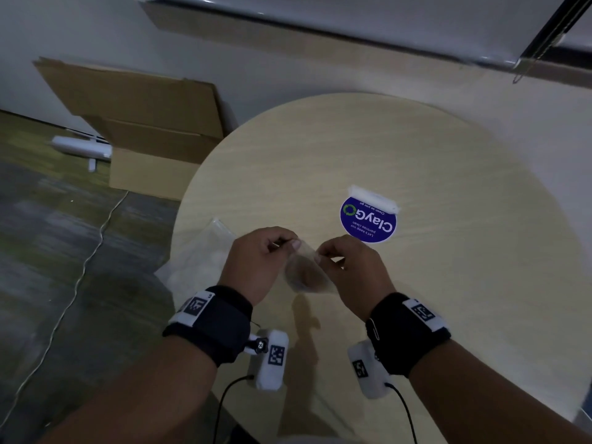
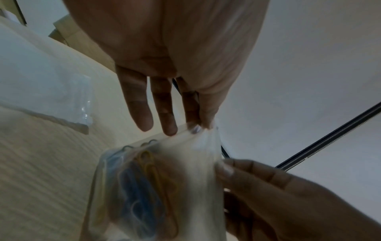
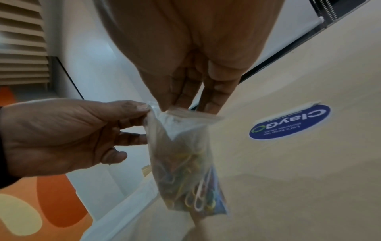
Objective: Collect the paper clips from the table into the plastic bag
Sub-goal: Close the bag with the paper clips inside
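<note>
Left hand (image 1: 256,261): the grip is closed to a pinch, thumb and forefinger clamped on the left top corner of the plastic bag (image 1: 306,270). In the left wrist view the other fingers (image 2: 142,104) hang straight and loose, touching nothing.

Right hand (image 1: 352,267): the grip is likewise closed to a pinch on the right end of the bag's top edge, thumb against fingertips, as the right wrist view confirms.

The plastic bag is small and clear, with a strip along its mouth. It hangs between the 2 hands, held above the table (image 1: 448,299), and its shadow falls on the table surface below it. The right wrist view shows the mouth puckered between the 2 pinches; whether the strip is sealed cannot be determined.

Contents: coloured paper clips (image 3: 193,192) are bunched in the lower part of the bag. Blue, yellow and white ones can be made out. The count cannot be read through the plastic.

Other items on the table: a round blue sticker (image 1: 368,221) reading "ClayGo", beyond the right hand, and a second clear plastic packet (image 1: 198,254) lying at the left table edge, partly hidden behind the left hand. Its contents appear pale but are too blurred to identify.

One loose clip (image 1: 373,328) seems to sit at the edge of the right wrist strap, though the head view is too dim to be certain. Cardboard boxes (image 1: 144,129) stand on the floor against the wall at left.
</note>
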A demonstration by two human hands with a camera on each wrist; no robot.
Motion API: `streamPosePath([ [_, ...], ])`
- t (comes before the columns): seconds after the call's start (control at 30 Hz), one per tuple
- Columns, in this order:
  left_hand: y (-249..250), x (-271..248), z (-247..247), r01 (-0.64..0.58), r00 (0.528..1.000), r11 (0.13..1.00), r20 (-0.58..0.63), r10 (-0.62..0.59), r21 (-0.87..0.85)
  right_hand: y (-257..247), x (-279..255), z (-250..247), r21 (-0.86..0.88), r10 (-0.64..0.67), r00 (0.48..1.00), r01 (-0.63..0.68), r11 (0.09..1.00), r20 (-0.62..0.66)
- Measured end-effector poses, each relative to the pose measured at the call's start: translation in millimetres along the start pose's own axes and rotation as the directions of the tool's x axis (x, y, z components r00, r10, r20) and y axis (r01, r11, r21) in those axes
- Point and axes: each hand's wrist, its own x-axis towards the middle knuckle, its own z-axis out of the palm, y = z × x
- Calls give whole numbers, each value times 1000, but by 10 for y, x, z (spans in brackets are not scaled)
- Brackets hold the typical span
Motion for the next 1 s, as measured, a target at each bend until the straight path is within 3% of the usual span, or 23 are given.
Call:
streamPosePath([
  [0.33, -16, -49, -30, 54, 999, 998, 5, -54, -38, 399, -278, -112, -168, 143, 989, -134, 977, 47],
  [0.47, -17, -62, -18, 76, 997, 992, 6, -76, -98, 433, -255, -130, -75, 142, 990, -139, 987, 28],
  [0.53, -5, -64, -2, 85, 996, 986, 33, -82, -143, 407, -256, -100, 62, 120, 982, -130, 990, 146],
  [0.6, 15, -73, 34, 117, 992, 972, 70, -105, -201, 379, -265, -40, 62, 87, 972, -103, 993, 219],
  [0.7, 31, -94, 77, 140, 987, 950, 118, -111, -279, 387, -298, -60, 35, 75, 988, -80, 996, 133],
  [0.83, -48, -102, 45, 26, 980, 992, 199, -2, -120, 503, -436, -325, 52, 82, 991, -88, 995, 104],
  [1.0, -216, -113, -33, 13, 979, 1000, 206, -17, 19, 1057, -467, -655, 66, 336, 920, -354, 933, 200],
])
